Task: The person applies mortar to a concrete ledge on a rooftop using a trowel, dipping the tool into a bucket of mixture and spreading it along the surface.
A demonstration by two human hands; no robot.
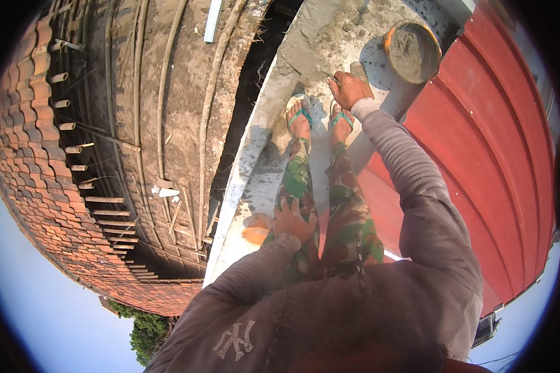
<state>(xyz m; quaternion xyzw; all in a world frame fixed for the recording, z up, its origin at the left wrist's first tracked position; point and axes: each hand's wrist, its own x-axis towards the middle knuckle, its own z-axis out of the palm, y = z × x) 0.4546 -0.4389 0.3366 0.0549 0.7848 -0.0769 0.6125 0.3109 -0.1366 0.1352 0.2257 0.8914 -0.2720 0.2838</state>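
Observation:
My right hand (351, 90) reaches down by my feet with its fingers curled together. Just beyond it a small grey-brown block-like piece (358, 71) shows; I cannot tell whether the hand grips it. Wet grey mortar (305, 59) is spread over the concrete ledge (258, 177) ahead of my feet. An orange-rimmed bucket (415, 56) with mortar in it stands to the right of that hand. My left hand (294, 222) lies on my left leg, fingers spread, holding nothing. Both feet, in teal-strapped flip-flops (300, 113), stand on the ledge.
Red ribbed metal roofing (479, 143) slopes along the right side. On the left, past a dark gap, lies a lower surface with bamboo poles (165, 93) and a clay-tile roof (50, 180). An orange container (256, 229) sits beside my left leg.

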